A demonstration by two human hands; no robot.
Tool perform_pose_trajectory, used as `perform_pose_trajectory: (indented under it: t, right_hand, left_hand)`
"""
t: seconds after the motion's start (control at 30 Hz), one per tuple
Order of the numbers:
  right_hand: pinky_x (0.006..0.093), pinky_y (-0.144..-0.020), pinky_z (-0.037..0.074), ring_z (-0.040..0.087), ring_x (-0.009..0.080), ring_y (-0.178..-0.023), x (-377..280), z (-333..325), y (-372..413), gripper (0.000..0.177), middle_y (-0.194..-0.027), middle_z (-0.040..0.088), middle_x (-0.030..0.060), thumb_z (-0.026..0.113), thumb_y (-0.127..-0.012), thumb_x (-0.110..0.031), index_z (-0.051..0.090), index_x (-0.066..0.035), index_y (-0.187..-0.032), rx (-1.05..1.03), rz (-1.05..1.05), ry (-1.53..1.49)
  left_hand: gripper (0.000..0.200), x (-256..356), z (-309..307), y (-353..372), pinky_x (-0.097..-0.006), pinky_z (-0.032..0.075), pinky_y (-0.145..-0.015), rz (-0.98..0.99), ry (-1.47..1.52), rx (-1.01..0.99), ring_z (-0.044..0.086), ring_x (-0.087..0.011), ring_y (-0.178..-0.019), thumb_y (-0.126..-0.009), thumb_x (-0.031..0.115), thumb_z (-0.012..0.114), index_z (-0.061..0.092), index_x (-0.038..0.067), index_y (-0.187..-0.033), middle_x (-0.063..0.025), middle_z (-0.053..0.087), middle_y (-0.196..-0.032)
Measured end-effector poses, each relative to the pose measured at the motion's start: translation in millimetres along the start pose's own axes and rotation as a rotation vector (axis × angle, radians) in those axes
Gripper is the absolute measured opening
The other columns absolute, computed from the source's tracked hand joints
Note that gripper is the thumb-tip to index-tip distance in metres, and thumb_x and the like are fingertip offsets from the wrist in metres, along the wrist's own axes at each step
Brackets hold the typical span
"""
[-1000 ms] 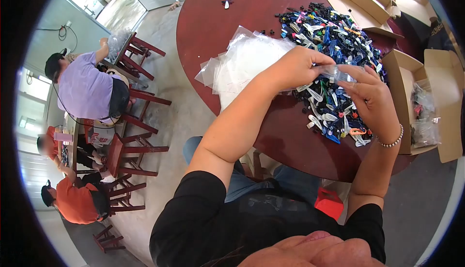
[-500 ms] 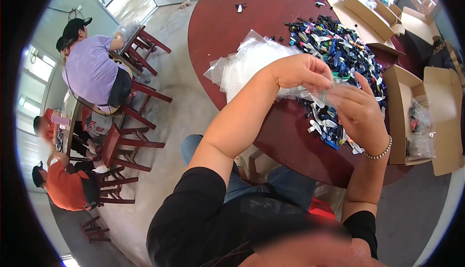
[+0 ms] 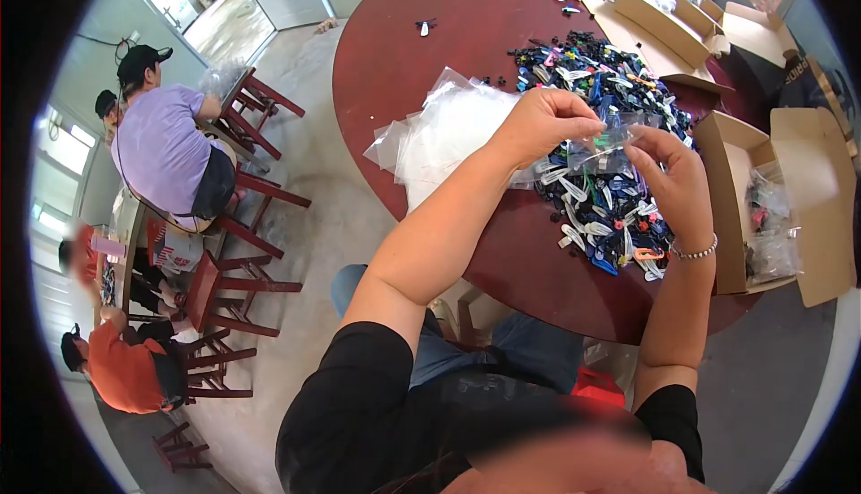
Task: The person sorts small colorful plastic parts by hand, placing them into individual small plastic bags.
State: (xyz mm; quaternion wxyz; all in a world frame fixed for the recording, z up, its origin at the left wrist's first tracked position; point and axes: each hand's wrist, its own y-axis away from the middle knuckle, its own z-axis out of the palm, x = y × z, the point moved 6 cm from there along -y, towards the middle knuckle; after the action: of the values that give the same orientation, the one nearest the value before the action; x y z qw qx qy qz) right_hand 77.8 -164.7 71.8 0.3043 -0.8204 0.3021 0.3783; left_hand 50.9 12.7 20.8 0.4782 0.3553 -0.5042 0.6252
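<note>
My left hand [image 3: 547,125] and my right hand [image 3: 673,180] pinch a small clear plastic bag [image 3: 603,147] between them, held up over the table. A green clip shows inside the bag. Right under my hands lies a big heap of coloured hair clips [image 3: 610,135], black, blue and white. To the left of the heap rests a pile of empty clear bags [image 3: 448,126] on the round dark-red table [image 3: 413,55].
An open cardboard box [image 3: 762,207] with filled bags stands at the right edge of the table, with more boxes [image 3: 664,10] at the back. Other people sit at red stools [image 3: 224,270] and another table on the left.
Both hands rose a little with the small bag; the right hand shifted from flat fingers to a pinch on the bag's right side. The view swung slightly.
</note>
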Motion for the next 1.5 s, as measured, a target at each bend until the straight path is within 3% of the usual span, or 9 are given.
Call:
perform_pose_trajectory:
  t: [0.3,0.5,0.67,1.0,1.13,1.2,1.3,1.33,1.5]
  right_hand:
    - [0.0207,-0.073,0.047,0.061,0.0073,-0.08,0,3,-2,0.008,-0.089,0.067,0.0046,0.055,-0.092,-0.006,0.058,0.001,-0.095,0.082,-0.055,-0.175]
    - [0.027,-0.068,0.048,0.062,0.0167,-0.076,-32,-2,8,0.007,-0.083,0.066,0.0088,0.057,-0.088,-0.005,0.058,0.0,-0.092,0.038,-0.378,0.418]
    - [0.0498,-0.106,0.029,0.062,0.0283,-0.076,-42,18,15,0.004,-0.078,0.063,0.0081,0.059,-0.086,-0.009,0.059,-0.005,-0.088,-0.116,-0.414,0.36]
    - [0.0552,-0.102,0.032,0.062,0.0277,-0.076,-43,27,23,0.008,-0.072,0.062,0.0059,0.058,-0.088,-0.015,0.053,-0.009,-0.087,-0.203,-0.455,0.496]
    - [0.048,-0.102,0.035,0.062,0.0239,-0.079,-41,26,18,0.008,-0.081,0.063,0.0067,0.061,-0.085,-0.01,0.059,-0.005,-0.092,-0.265,-0.378,0.451]
    - [0.036,-0.091,0.045,0.061,0.0174,-0.081,-45,5,15,0.016,-0.089,0.063,0.0069,0.063,-0.082,-0.003,0.06,-0.003,-0.098,0.072,-0.448,0.222]
    - [0.0241,-0.076,0.049,0.059,0.013,-0.084,-28,-22,15,0.023,-0.096,0.062,0.0074,0.063,-0.08,0.002,0.06,-0.001,-0.103,0.119,-0.229,0.163]
    - [0.0286,-0.063,0.05,0.061,0.0186,-0.068,-16,-22,17,0.02,-0.09,0.062,0.0115,0.067,-0.078,-0.001,0.06,0.001,-0.097,0.055,-0.096,0.15]
    - [0.0258,-0.059,0.048,0.059,0.0144,-0.065,24,13,48,0.02,-0.085,0.058,0.0067,0.069,-0.077,0.001,0.059,0.0,-0.094,-0.257,-0.008,0.341]
  left_hand:
    - [0.012,-6,14,3,-0.0257,0.053,-0.076,-0.124,-0.11,-0.087,0.068,-0.0143,-0.081,-0.079,0.002,0.071,0.069,-0.002,-0.09,-0.0111,0.071,-0.087]
    - [0.026,-10,28,11,-0.0254,0.052,-0.081,-0.23,-0.202,-0.305,0.066,-0.0124,-0.087,-0.076,-0.001,0.072,0.068,-0.002,-0.102,-0.009,0.071,-0.094]
    - [0.025,-26,37,16,-0.0251,0.048,-0.084,-0.315,-0.129,-0.484,0.063,-0.0092,-0.09,-0.075,0.005,0.075,0.068,0.001,-0.099,-0.0032,0.069,-0.093]
    - [0.032,-29,43,23,-0.0242,0.054,-0.069,-0.418,0.061,-0.533,0.064,-0.0104,-0.08,-0.075,0.016,0.078,0.064,0.002,-0.1,-0.0023,0.066,-0.089]
    - [0.033,-35,38,16,-0.0236,0.053,-0.069,-0.373,0.042,-0.5,0.064,-0.0111,-0.079,-0.074,0.015,0.079,0.065,0.002,-0.101,-0.0034,0.066,-0.089]
    - [0.037,-38,30,13,-0.0244,0.053,-0.076,-0.409,-0.032,-0.394,0.066,-0.0132,-0.087,-0.074,-0.001,0.073,0.063,0.001,-0.109,-0.0074,0.069,-0.097]
    - [0.034,-34,24,11,-0.0247,0.052,-0.076,-0.411,-0.07,-0.349,0.066,-0.0125,-0.09,-0.076,0.004,0.074,0.064,0.002,-0.109,-0.0065,0.069,-0.098]
    - [0.034,-33,24,11,-0.0247,0.052,-0.076,-0.406,-0.065,-0.348,0.066,-0.0125,-0.09,-0.076,0.004,0.074,0.064,0.002,-0.109,-0.0065,0.069,-0.098]
    - [0.031,-35,24,9,-0.0218,0.05,-0.073,-0.387,-0.139,-0.347,0.064,-0.0105,-0.087,-0.077,0.012,0.076,0.066,0.005,-0.106,-0.0032,0.068,-0.095]
